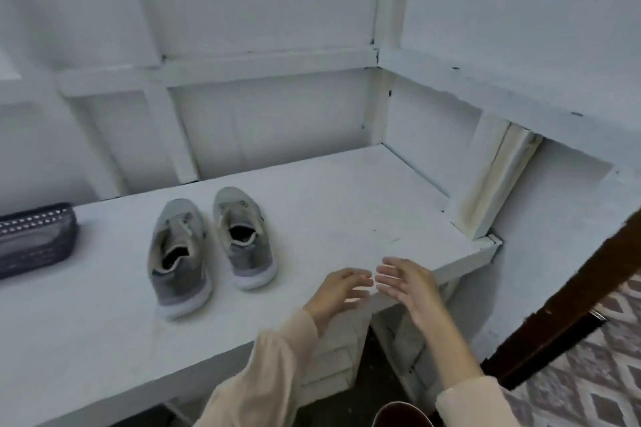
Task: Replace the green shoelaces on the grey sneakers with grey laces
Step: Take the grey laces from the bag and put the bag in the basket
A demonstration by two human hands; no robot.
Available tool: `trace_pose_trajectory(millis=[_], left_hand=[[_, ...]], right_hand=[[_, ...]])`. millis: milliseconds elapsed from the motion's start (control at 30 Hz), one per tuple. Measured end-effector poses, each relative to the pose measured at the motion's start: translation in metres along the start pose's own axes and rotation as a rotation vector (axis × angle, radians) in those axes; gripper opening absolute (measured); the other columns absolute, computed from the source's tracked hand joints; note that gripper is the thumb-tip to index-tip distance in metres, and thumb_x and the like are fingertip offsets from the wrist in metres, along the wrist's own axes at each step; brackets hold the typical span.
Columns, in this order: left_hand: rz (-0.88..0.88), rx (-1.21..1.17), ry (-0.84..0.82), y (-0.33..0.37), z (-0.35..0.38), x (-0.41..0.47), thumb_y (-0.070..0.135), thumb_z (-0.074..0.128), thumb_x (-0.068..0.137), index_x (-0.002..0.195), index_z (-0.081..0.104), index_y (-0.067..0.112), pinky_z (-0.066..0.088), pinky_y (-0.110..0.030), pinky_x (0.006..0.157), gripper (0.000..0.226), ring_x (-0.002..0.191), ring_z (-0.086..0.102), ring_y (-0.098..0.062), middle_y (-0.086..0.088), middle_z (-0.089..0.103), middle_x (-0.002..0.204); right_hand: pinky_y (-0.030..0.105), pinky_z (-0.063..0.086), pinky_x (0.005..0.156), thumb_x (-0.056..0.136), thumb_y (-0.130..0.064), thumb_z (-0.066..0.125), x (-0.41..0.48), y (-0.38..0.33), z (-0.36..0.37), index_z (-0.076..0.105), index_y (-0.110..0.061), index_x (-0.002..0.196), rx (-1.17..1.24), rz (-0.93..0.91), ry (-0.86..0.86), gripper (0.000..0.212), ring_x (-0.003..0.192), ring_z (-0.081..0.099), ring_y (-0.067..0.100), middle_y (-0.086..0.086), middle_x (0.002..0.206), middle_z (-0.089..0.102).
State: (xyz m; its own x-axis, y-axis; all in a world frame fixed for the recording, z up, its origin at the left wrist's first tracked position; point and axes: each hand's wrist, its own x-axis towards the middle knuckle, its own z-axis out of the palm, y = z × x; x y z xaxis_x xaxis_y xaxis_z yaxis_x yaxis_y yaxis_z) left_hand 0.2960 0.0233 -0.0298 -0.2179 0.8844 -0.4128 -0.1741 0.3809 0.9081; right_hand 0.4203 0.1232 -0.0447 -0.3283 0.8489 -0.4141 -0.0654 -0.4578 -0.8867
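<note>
Left grip [341, 291] and right grip [407, 286] hover released, holding nothing, at the table [86, 340] edge; grey sneakers [184, 288] stand to their left, apart.

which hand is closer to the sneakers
Left. The left hand hovers over the bench edge, just right of the sneakers; the right hand is farther right, beyond the left one.

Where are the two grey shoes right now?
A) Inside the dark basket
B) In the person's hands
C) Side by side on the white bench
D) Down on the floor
C: the grey sneakers stand side by side on the white bench, the left hand and right hand hold nothing, and the dark basket sits apart from them.
</note>
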Motion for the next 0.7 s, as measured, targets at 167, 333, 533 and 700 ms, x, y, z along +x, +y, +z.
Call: trace_pose_trajectory(millis=[167, 333, 533, 700], left_hand=[[0.132, -0.112, 0.252, 0.031, -0.098, -0.023, 0.014, 0.048, 0.097, 0.110, 0.063, 0.014, 0.048, -0.029, 0.090, 0.020, 0.096, 0.065, -0.015, -0.002, 0.069, 0.107], [0.231, -0.301, 0.430, 0.055, -0.205, -0.061, 0.008, 0.045, 0.098, 0.113, 0.060, 0.005, 0.055, -0.026, 0.075, 0.021, 0.086, 0.066, -0.020, -0.010, 0.068, 0.101], [0.259, -0.297, 0.649, 0.061, -0.343, -0.116, 0.008, 0.047, 0.097, 0.111, 0.062, 0.006, 0.054, -0.035, 0.088, 0.021, 0.094, 0.067, -0.025, -0.012, 0.068, 0.108], [0.216, -0.311, 0.848, 0.060, -0.444, -0.150, 0.009, 0.046, 0.096, 0.101, 0.062, 0.008, 0.051, -0.032, 0.083, 0.016, 0.080, 0.063, -0.018, -0.006, 0.066, 0.094]], right_hand=[[0.039, 0.057, 0.085, 0.093, -0.012, 0.057, 0.006, -0.026, 0.105, 0.065, 0.005, 0.109, -0.036, -0.013, -0.258, 0.024, 0.097, 0.068, 0.037, 0.023, 0.104, 0.069], [0.037, 0.055, 0.088, 0.096, -0.007, 0.051, 0.001, -0.032, 0.242, 0.062, 0.008, 0.110, -0.015, -0.009, -0.517, 0.023, 0.098, 0.066, 0.037, 0.026, 0.102, 0.066], [0.034, 0.058, 0.084, 0.095, -0.005, 0.050, -0.017, -0.009, 0.401, 0.063, 0.005, 0.104, -0.073, 0.050, -0.757, 0.019, 0.088, 0.068, 0.032, 0.024, 0.100, 0.066], [0.032, 0.058, 0.077, 0.095, -0.002, 0.049, -0.029, 0.018, 0.509, 0.062, 0.006, 0.105, -0.175, 0.125, -0.906, 0.018, 0.084, 0.066, 0.031, 0.022, 0.094, 0.065]])
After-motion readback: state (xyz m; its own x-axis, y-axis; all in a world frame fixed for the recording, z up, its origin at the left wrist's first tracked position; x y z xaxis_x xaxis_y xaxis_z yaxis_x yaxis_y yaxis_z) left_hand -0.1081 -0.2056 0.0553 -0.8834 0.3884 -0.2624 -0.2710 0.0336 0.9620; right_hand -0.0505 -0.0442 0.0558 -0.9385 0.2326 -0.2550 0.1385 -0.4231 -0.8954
